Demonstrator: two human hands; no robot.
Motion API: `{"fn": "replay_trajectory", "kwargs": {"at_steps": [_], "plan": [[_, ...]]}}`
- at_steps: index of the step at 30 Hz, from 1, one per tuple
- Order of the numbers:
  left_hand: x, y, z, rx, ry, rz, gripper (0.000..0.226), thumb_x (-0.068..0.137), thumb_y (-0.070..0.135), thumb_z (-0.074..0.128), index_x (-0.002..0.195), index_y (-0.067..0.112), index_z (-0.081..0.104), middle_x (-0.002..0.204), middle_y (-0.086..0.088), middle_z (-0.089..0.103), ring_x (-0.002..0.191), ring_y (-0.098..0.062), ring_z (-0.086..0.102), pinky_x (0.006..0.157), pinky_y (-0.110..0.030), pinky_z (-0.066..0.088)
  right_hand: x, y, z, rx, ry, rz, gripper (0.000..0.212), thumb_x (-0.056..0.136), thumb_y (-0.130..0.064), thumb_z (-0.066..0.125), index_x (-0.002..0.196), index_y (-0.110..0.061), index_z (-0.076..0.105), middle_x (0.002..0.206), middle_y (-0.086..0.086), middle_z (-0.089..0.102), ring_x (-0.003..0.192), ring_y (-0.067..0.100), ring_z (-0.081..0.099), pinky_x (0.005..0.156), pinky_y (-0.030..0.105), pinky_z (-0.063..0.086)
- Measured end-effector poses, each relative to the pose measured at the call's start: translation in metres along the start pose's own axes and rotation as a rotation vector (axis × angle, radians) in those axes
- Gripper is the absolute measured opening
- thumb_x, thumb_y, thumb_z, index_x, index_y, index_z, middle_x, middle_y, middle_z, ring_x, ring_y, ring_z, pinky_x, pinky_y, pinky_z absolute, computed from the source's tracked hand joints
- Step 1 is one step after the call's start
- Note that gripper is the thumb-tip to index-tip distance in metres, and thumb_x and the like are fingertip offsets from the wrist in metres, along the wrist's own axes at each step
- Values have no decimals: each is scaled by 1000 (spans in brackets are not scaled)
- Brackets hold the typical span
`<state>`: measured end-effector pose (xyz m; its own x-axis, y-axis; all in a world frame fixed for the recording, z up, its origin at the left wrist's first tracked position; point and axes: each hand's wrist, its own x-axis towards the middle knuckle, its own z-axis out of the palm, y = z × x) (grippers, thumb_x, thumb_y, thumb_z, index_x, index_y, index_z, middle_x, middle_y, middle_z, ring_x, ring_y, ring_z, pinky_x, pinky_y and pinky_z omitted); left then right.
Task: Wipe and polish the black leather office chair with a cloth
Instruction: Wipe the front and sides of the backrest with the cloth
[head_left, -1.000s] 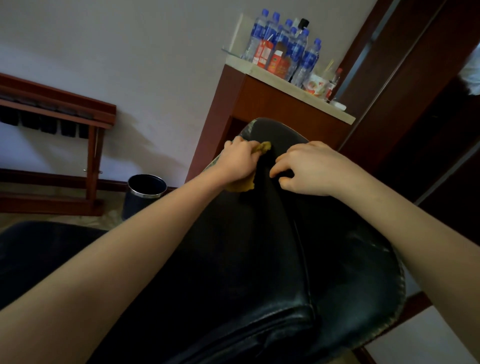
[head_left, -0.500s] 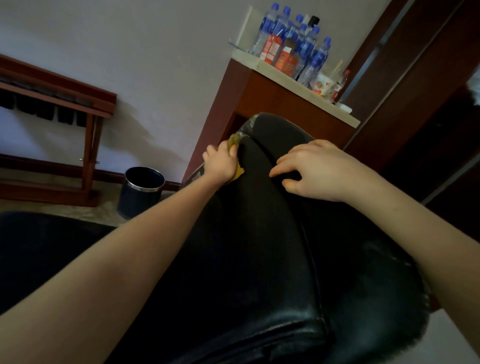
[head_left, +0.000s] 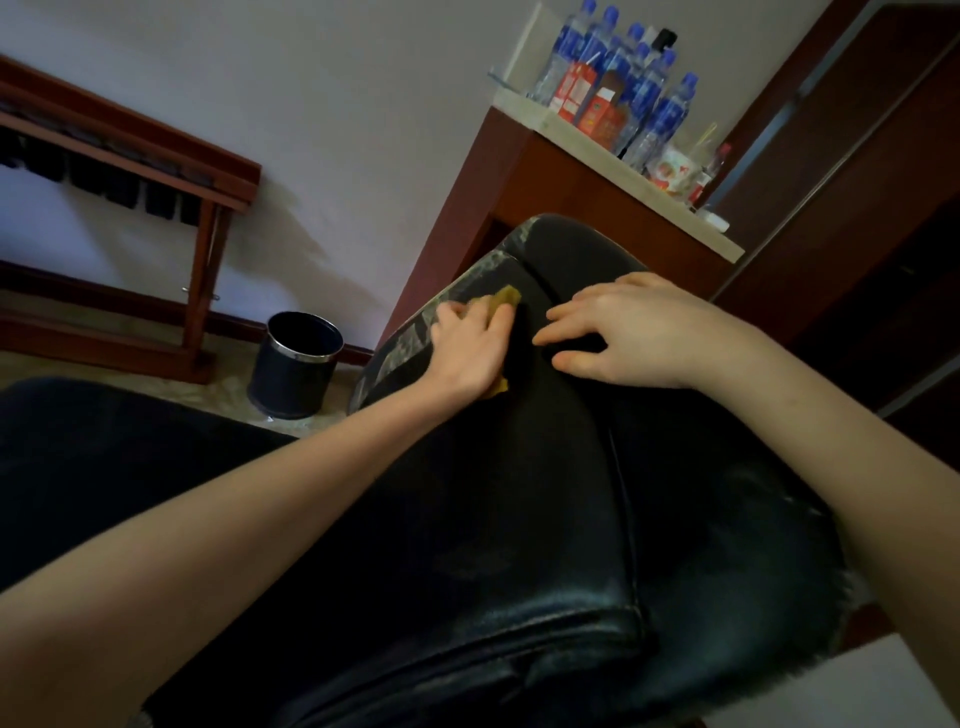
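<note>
Head: one cloth under left hand, one chair.

We log the left hand on the yellow cloth, both on the black leather chair back, with the right hand just right of it. Left of the left hand, a dark cylindrical bin stands on the floor. Beyond the right hand, plastic water bottles stand atop the wooden cabinet.

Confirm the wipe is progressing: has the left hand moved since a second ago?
Yes. The left hand slid left with the cloth, from the chair's centre seam toward its worn edge.
</note>
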<state>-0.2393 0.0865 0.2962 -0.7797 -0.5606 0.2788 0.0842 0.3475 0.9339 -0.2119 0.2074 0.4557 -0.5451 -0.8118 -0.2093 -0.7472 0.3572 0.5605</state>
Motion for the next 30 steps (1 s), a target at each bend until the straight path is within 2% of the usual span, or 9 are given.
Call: {"fn": "replay_trajectory", "kwargs": {"at_steps": [2, 5, 7, 9, 13, 16, 22, 27, 30], "plan": [[2, 15, 1, -65, 30, 95, 42, 101, 38, 21, 136, 25, 41, 136, -7, 27, 118, -20, 23, 103, -35, 18, 0, -1, 0, -37, -40, -25, 43, 98, -46, 33, 140, -44, 32, 153, -15, 22, 142, 8, 15, 114, 37, 6], [15, 25, 4, -57, 65, 210, 41, 102, 29, 28, 143, 30, 31, 141, -6, 29, 127, -24, 22, 107, -37, 14, 1, -2, 1, -70, -81, -44, 47, 97, -49, 29, 143, -43, 25, 155, -16, 14, 143, 6, 7, 115, 37, 2], [34, 19, 7, -39, 94, 293, 36, 101, 26, 32, 136, 28, 41, 136, -5, 41, 129, -23, 28, 105, -36, 15, 3, -1, 1, -73, -95, -60, 48, 96, -51, 29, 143, -44, 23, 155, -17, 14, 143, 6, 6, 115, 37, 1], [53, 12, 10, -8, 138, 295, 35, 99, 28, 34, 129, 23, 50, 129, -5, 51, 126, -24, 35, 102, -31, 18, 4, -1, 0, -69, -111, -77, 48, 96, -52, 29, 143, -45, 24, 154, -18, 14, 143, 6, 6, 115, 37, 1], [79, 3, 8, -43, 210, 185, 35, 99, 21, 40, 130, 11, 53, 130, -9, 55, 123, -23, 45, 102, -30, 29, 10, 0, -1, -64, -119, -109, 47, 95, -53, 31, 141, -46, 27, 154, -20, 15, 143, 4, 5, 116, 37, 1], [85, -19, 5, -61, 215, 67, 35, 98, 23, 40, 128, 15, 55, 126, -8, 58, 116, -26, 52, 101, -42, 40, 15, -2, 0, -79, -154, -119, 48, 94, -54, 29, 141, -46, 26, 154, -19, 14, 143, 4, 5, 117, 37, 2], [76, -63, 0, 4, 233, -107, 37, 100, 22, 40, 135, 16, 48, 133, -12, 48, 123, -27, 44, 103, -35, 32, 20, -2, 4, -83, -183, -126, 52, 92, -58, 26, 142, -46, 24, 154, -19, 14, 143, 4, 6, 116, 37, 1], [56, -102, -3, -25, 224, -220, 37, 98, 24, 40, 132, 14, 52, 125, -11, 55, 115, -29, 53, 101, -42, 41, 21, -3, 2, -84, -192, -121, 51, 93, -57, 27, 142, -45, 25, 154, -18, 16, 143, 6, 8, 116, 37, 1], [31, -112, -5, -65, 216, -294, 39, 99, 26, 40, 136, 15, 47, 134, -11, 49, 117, -26, 51, 103, -43, 40, 21, -3, 2, -83, -197, -119, 50, 93, -56, 28, 142, -45, 27, 154, -17, 18, 143, 6, 9, 116, 38, 2]]}}
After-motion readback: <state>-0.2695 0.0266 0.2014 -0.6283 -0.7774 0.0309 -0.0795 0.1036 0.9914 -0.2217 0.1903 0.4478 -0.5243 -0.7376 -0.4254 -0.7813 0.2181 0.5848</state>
